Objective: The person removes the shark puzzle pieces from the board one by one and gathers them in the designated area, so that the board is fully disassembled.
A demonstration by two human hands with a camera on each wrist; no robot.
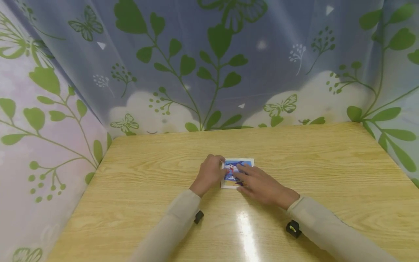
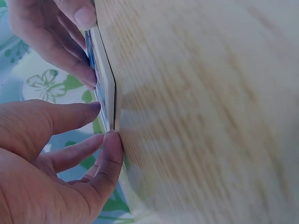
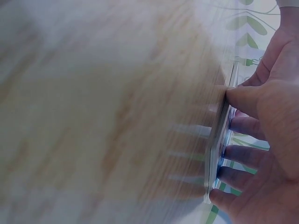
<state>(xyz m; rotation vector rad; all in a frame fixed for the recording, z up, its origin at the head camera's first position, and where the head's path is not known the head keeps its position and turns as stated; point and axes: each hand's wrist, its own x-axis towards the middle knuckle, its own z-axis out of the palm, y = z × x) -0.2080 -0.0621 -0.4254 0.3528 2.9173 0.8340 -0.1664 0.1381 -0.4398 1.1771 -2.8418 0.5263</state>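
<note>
A small picture board [image 1: 230, 183] with a white border and a blue sea scene, with what looks like a shark, lies flat on the wooden table. My left hand [image 1: 210, 172] holds its left side, thumb over the face and fingers bent at the edge and far corner. In the left wrist view, the left fingertips [image 2: 112, 140] sit right at the board's corner. My right hand [image 1: 262, 185] rests from the right with spread, fairly straight fingers over the picture, covering much of it. The right thumb [image 3: 243, 99] touches the near edge in the right wrist view.
The light wooden table [image 1: 147, 218] extends around both hands. A curtain [image 1: 203, 72] printed with leaves and butterflies hangs along its back, with similar cloth [image 1: 39, 120] at the left side. Dark wrist devices [image 1: 293, 229] sit under the sleeves.
</note>
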